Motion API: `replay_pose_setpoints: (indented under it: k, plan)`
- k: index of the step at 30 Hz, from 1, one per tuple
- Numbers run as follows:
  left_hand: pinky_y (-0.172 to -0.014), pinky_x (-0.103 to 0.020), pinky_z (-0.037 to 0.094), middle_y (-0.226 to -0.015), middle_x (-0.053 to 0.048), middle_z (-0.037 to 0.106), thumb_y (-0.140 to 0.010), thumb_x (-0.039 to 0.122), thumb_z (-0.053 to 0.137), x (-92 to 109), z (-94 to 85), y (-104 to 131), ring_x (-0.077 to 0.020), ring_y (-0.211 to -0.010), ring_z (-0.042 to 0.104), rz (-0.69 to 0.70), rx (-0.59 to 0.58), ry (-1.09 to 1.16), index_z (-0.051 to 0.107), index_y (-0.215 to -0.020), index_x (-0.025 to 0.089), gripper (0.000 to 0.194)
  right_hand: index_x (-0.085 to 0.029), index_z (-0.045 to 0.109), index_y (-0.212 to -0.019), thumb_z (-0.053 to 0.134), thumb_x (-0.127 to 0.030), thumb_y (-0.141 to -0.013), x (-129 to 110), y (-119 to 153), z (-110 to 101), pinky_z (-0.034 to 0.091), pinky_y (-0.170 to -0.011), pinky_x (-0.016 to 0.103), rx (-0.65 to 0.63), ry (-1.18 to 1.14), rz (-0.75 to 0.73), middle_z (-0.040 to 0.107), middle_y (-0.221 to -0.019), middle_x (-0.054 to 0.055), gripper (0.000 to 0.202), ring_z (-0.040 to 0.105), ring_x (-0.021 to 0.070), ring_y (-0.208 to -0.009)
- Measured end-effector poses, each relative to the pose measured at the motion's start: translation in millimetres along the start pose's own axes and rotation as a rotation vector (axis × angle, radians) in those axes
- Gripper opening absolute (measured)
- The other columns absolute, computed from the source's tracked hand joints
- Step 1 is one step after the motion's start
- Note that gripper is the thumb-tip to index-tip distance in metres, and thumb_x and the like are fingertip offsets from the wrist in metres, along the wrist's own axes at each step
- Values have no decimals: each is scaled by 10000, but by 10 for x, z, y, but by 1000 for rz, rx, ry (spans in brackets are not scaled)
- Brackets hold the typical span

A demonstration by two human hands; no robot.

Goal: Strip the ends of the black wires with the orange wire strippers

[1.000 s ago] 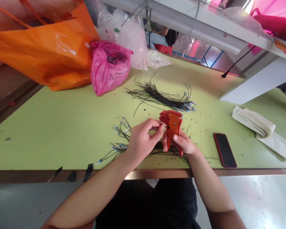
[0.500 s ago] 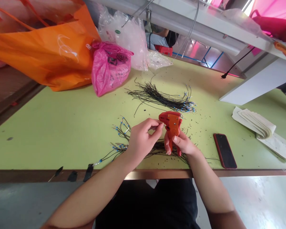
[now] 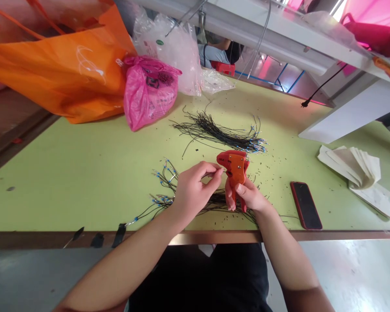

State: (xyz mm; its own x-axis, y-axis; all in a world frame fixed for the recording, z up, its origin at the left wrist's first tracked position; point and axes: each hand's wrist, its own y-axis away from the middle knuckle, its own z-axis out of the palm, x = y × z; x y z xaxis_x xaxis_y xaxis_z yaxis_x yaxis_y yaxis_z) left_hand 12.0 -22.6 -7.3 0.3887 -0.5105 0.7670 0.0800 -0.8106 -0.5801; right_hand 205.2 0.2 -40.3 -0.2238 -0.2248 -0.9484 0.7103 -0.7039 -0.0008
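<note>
A pale green worktable (image 3: 84, 173) fills the view, with an orange bag (image 3: 61, 69) slumped along its far left edge, a pink plastic bag (image 3: 149, 93) just beside it and clear plastic bags (image 3: 178, 47) behind. 2 bundles of thin black wires lie mid-table: a far bundle (image 3: 219, 132) and a near bundle (image 3: 169, 190) under the hands. Folded white cloths (image 3: 354, 167) sit at the right, a dark phone (image 3: 305, 204) nearer the edge. The right hand (image 3: 248, 195) is clamped around the handles of an orange-red wire stripper (image 3: 234, 167), held upright above the near bundle. The left hand (image 3: 193, 190) pinches 1 wire end, thumb and forefinger together, at the tool's head.
</note>
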Motion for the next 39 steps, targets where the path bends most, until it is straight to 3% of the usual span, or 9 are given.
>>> replay_pose_setpoints:
  k: [6,14,18,25,27,30,33,37,39]
  plan:
    - [-690,-214,574,-852,-2,786,-911,158,676,-20,7,6,-115,-732,734,66,26,-63,619,-814,202,120,-172,602,-824,665,-581,-921,36,-6,-8,471,-436,231,15,-33,-27,611,-551,-33,425,556,116,-423]
    - [-663,-212,566,-833,-16,771,-926,203,644,4,-12,-3,-118,-709,715,-96,-26,87,617,-798,198,131,-167,616,-860,643,-628,-917,-17,10,-40,521,-521,260,-62,-101,-64,618,-593,-12,465,584,132,-484]
    - [-580,-207,504,-821,-23,745,-952,247,610,-42,5,19,-122,-688,681,-60,-229,6,651,-860,196,113,-173,639,-943,627,-710,-878,-114,12,-83,575,-676,353,-3,-109,-185,654,-708,33,541,651,194,-653]
    - [-559,-259,439,-772,-26,696,-1035,335,508,-90,227,252,-153,-634,640,140,-643,-416,683,-857,192,287,-209,630,-889,644,-726,-845,-405,160,-217,589,-711,418,158,-284,-383,564,-672,-9,520,563,185,-606]
    - [-632,-287,510,-855,-45,721,-1029,367,537,-58,318,358,-183,-727,680,157,-680,-442,703,-928,187,265,-221,613,-867,651,-726,-838,-442,197,-235,596,-727,432,199,-321,-412,544,-667,-18,508,545,181,-600]
    - [-926,-408,567,-1186,-123,718,-973,466,628,-8,382,479,-269,-1062,685,226,-665,-424,678,-1172,167,363,-229,602,-869,663,-711,-837,-428,201,-221,602,-733,431,216,-314,-402,550,-686,-13,487,551,185,-612]
    - [-1135,-506,460,-1440,-168,600,-944,567,626,-21,264,502,-320,-1348,544,257,-687,-413,564,-1391,164,605,-228,618,-885,671,-720,-819,-375,167,-177,594,-726,427,216,-256,-353,568,-699,2,499,565,199,-635]
    - [-1179,-613,379,-1562,-202,485,-860,664,674,-201,-75,464,-406,-1458,427,192,-795,-573,472,-1505,159,844,-220,629,-883,650,-759,-806,-337,125,-128,586,-740,443,196,-179,-303,582,-695,9,544,587,211,-643]
    - [-1159,-576,414,-1548,-183,511,-904,586,671,-310,-194,486,-386,-1435,467,192,-807,-624,517,-1480,175,724,-218,627,-880,649,-761,-805,-340,118,-118,586,-738,444,180,-161,-301,598,-695,12,548,603,218,-647]
